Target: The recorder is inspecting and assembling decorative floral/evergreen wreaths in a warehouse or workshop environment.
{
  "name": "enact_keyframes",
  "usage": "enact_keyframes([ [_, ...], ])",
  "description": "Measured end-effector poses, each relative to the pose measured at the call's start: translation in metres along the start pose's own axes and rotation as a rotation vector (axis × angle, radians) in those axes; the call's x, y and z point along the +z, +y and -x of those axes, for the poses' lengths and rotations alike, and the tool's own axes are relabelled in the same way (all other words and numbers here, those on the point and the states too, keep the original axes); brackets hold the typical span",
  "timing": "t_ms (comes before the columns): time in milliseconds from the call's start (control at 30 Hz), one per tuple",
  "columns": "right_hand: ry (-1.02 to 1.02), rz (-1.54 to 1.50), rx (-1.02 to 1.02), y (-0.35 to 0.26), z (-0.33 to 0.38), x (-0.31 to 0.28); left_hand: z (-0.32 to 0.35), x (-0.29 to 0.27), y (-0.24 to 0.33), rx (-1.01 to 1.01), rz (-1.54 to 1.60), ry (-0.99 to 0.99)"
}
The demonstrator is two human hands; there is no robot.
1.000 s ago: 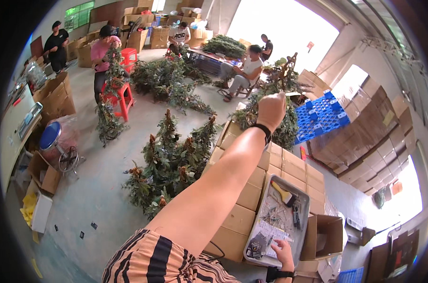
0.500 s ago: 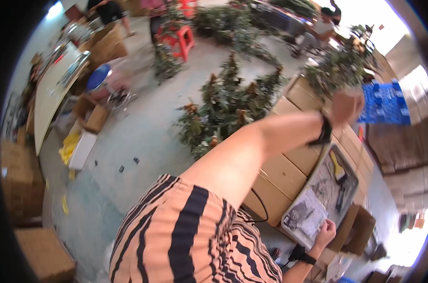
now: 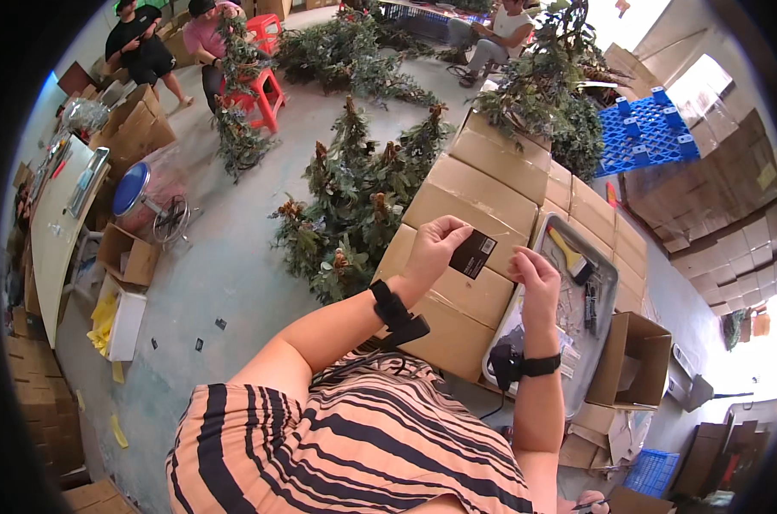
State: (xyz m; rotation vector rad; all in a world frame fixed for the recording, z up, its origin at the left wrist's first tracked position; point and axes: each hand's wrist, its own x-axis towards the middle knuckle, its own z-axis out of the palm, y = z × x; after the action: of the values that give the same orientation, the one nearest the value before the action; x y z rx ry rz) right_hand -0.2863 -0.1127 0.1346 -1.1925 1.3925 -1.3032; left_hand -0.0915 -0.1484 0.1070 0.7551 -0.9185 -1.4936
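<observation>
Room: workshop floor, cardboard boxes serving as surface
Card: small, black, above the boxes
Left hand: pinching the card's left edge
Right hand: fingertips curled beside the card, contact unclear
Handling: probably light, thin, bendable; best held by edges
Near: grey tray with brush

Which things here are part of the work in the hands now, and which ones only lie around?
In hand:
- left hand pinching the small black card
- right hand close beside the card
- cardboard boxes under the hands

Lying about:
- grey tray with a yellow-handled brush
- artificial green branches on the floor
- red stool
- blue pallet
- open carton
</observation>
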Motion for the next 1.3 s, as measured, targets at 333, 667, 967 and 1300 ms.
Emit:
enact_keyframes([
  [333,0.070,0.029,-0.208,0.000,-0.002,0.032,0.014,0.006,0.018,-0.005,-0.074,-0.095],
  [667,-0.256,0.181,-0.103,0.039,0.014,0.028,0.043,-0.018,0.009,-0.103,-0.279,-0.067],
  [967,-0.270,0.200,-0.143,0.045,0.021,0.066,0.055,-0.035,0.028,0.342,-0.906,0.043],
  [1300,-0.117,0.309,-0.296,0.012,0.018,0.143,0.032,-0.100,0.064,0.568,-0.930,0.132],
])
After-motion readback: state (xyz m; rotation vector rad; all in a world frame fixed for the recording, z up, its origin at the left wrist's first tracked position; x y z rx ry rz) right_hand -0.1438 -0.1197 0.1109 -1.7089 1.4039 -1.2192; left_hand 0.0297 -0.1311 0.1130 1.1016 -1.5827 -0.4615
